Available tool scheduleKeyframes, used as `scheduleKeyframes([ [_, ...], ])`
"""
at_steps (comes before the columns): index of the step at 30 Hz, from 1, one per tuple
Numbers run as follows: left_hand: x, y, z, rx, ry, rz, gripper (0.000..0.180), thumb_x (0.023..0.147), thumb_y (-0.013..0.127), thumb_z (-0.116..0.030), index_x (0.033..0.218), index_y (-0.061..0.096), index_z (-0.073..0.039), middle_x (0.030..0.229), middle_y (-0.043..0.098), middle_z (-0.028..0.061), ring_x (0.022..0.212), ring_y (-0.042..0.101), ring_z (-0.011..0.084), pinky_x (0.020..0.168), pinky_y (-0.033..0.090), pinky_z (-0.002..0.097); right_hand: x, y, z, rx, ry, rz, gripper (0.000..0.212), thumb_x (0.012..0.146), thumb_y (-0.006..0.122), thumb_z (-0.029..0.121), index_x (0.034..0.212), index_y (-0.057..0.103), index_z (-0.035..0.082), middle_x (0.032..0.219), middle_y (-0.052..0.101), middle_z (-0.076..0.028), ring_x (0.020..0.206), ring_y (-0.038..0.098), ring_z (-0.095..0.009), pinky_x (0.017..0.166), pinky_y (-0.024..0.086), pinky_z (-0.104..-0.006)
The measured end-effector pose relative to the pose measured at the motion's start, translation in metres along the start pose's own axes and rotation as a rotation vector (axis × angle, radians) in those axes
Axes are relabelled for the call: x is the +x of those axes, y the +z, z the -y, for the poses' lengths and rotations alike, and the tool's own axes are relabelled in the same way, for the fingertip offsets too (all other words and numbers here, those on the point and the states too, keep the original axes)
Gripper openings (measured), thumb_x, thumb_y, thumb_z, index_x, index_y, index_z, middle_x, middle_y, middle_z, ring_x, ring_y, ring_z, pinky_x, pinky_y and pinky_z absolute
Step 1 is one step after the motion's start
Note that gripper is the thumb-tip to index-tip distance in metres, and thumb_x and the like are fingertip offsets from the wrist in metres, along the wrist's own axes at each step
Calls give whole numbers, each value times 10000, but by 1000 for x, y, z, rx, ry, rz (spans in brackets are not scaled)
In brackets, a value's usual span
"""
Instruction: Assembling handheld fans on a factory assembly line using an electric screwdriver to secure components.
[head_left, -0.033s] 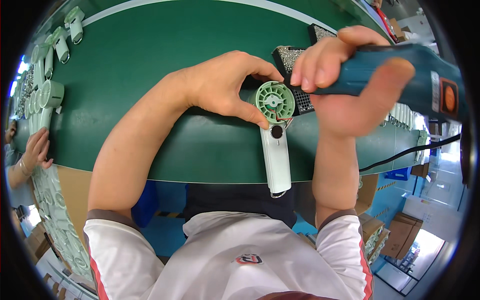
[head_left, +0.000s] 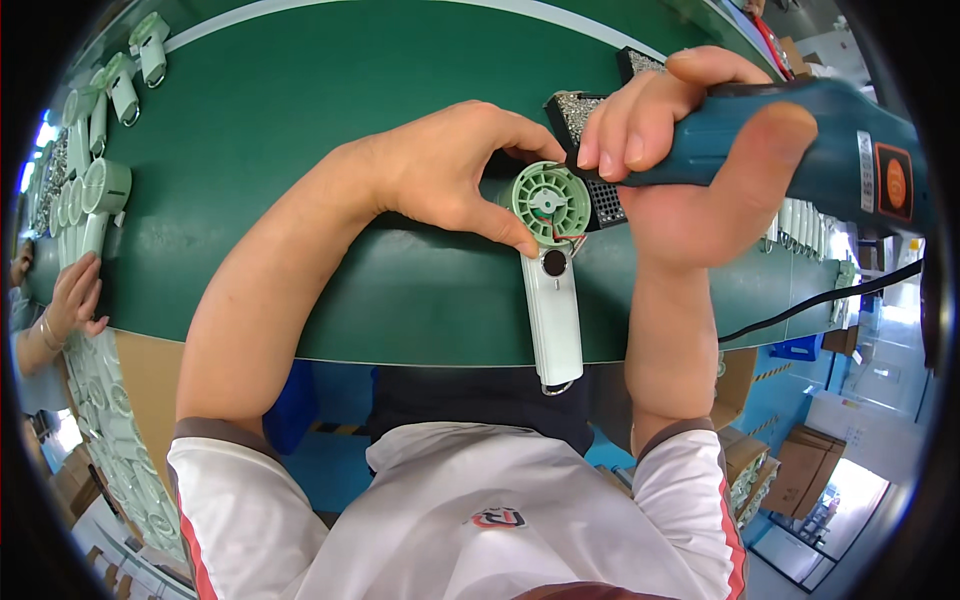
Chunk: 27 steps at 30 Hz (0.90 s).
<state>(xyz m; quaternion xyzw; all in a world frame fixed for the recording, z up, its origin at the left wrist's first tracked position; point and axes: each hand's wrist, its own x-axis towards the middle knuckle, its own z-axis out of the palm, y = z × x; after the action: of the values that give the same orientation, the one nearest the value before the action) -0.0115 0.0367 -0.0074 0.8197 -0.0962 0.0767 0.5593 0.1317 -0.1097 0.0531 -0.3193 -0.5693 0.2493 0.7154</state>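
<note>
The corded power screwdriver (head_left: 850, 150) looms largest, at the upper right of the frame, with the right hand (head_left: 675, 220) wrapped around its body, fingers curled in and thumb along the top. Its dark tip end reaches the upper right rim of the handheld fan (head_left: 556, 290); whether it touches I cannot tell. Held slanted like this, the tip could skid off and mark the green plastic or catch a fingertip of the left hand (head_left: 450, 175).

That hand pinches the fan's round head from the left, thumb low and fingers at the upper rim. The fan lies just right of centre, its white handle reaching past the table's near edge, so a hard push on the head could make it pivot if the pinch loosens. Thin wires (head_left: 570, 238) show inside the lower head and could be nicked or trapped.

Beyond, at upper centre-right, the trays of small metal pieces (head_left: 578, 115) sit close behind the right fingers; a careless swing might spill them.
</note>
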Motion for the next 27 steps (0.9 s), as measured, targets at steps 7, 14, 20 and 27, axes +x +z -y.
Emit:
scheduleKeyframes([
  [7, 3, -2, 4, 63, 67, -56, 615, 672, 962, -259, 1117, 680, 58, 1023, 750, 178, 914, 702, 234, 843, 537, 359, 14, 47, 5, -380, 186, -324, 305, 1051, 636, 242, 879, 629, -9, 549, 568, -54, 432, 533, -141, 427, 420, -296],
  [14, -2, -4, -3, 75, 23, -42, 594, 697, 954, -226, 1125, 665, 68, 1029, 745, 171, 937, 694, 229, 869, 531, 355, 23, 33, -9, -224, -131, -50, 365, 1012, 698, 247, 723, 642, 31, 549, 581, -27, 442, 524, -108, 430, 391, -272],
  [20, -1, 2, -3, 126, -23, -8, 608, 704, 953, -236, 1151, 647, 41, 1066, 719, 144, 1008, 665, 227, 933, 520, 361, 15, 20, -10, -314, 88, -56, 323, 1071, 575, 257, 958, 602, -44, 598, 585, -78, 469, 561, -172, 477, 506, -331],
  [27, 0, 0, -5, 9, -1, 12, 687, 688, 938, -211, 1276, 654, 2, 1187, 719, 128, 1113, 668, 232, 1028, 496, 366, 14, -40, 60, 12, -19, -67, 692, 1003, 388, 731, 1094, 624, 87, 635, 479, 3, 505, 457, -152, 499, 430, -324],
])
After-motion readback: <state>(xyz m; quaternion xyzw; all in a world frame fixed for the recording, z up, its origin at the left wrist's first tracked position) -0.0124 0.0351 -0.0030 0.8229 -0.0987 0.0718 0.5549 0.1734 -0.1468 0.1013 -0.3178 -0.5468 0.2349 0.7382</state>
